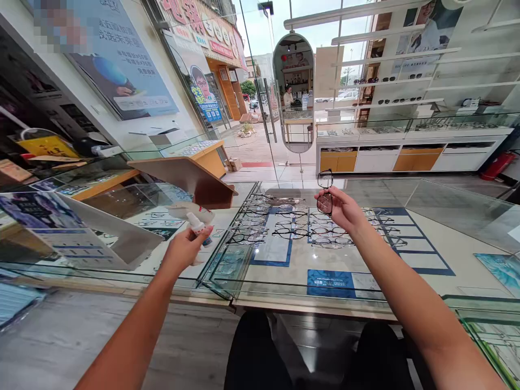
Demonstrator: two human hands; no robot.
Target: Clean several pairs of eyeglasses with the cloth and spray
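Note:
My left hand [184,248] is closed around a small white spray bottle [196,222], its nozzle tilted up and to the left. Behind the bottle lies a pale, rounded object [179,208] that I cannot make out clearly. In my right hand [345,210] is a pair of dark-framed eyeglasses [324,203], pinched at one lens and turned so the two lenses stand one above the other. Several rows of eyeglasses [290,233] sit below on the glass counter, between my hands. My right forearm crosses over part of these rows.
A desk calendar [77,254] and a brown angled stand [211,189] occupy the left counter. A blue card [331,284] lies near the front edge. Beyond the counter stands an oval mirror [293,130], with display shelves and cabinets [377,161] at the right.

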